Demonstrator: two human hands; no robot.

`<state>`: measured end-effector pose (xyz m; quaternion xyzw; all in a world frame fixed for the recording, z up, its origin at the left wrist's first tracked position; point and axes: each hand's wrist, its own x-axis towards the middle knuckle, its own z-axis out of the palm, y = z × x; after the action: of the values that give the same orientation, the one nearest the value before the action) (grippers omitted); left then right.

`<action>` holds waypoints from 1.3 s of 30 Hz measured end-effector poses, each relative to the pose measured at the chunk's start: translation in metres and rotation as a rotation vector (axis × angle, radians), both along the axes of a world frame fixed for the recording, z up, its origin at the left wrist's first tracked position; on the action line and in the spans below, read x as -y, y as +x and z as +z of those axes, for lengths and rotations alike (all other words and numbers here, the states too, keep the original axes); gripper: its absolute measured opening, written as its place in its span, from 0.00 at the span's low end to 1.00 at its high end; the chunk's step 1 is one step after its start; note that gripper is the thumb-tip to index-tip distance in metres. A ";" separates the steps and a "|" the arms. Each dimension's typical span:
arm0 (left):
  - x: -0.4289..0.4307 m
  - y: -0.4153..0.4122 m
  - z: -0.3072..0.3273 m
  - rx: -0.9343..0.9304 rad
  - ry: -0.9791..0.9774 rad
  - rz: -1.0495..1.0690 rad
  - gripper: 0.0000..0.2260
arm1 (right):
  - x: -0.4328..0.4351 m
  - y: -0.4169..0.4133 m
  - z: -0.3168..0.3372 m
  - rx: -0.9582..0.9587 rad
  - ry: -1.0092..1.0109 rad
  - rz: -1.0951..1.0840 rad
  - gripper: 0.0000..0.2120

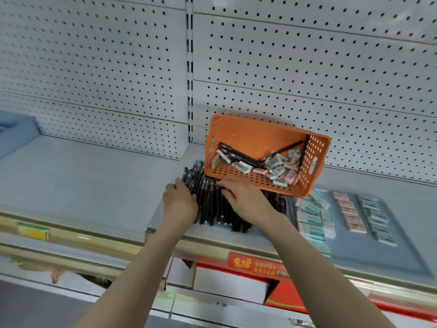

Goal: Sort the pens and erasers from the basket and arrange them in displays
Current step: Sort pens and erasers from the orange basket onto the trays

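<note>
Pens lie in a row on the shelf, at the basket's 6 o'clock. The left hand's straight fingers press their 9 o'clock side; the right hand's relaxed fingers rest on top.

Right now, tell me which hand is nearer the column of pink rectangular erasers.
Right. The right hand touches the black pens, left of the pink erasers; the left hand is farther left, at the pens' outer edge.

Bright, even light; blurred, warped edges.
</note>
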<state>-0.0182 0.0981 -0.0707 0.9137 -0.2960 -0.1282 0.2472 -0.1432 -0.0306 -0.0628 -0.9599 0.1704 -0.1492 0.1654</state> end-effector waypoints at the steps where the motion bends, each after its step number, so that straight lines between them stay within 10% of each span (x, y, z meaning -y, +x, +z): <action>1: 0.003 -0.004 -0.001 0.028 0.042 -0.038 0.21 | -0.002 0.005 -0.005 -0.013 -0.036 0.010 0.13; 16: 0.029 -0.007 -0.008 -0.043 0.079 -0.170 0.31 | 0.041 -0.008 0.005 0.163 -0.044 -0.236 0.14; 28: 0.046 0.020 -0.004 0.023 -0.222 -0.241 0.27 | 0.106 0.061 0.022 -0.415 0.044 -0.387 0.24; 39: 0.051 0.017 -0.014 0.081 -0.313 -0.245 0.27 | 0.093 0.074 0.003 -0.334 -0.129 -0.471 0.27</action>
<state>-0.0007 0.0472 -0.0846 0.8257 -0.4308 -0.0729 0.3568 -0.0693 -0.1237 -0.0594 -0.9136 0.4037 -0.0342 0.0347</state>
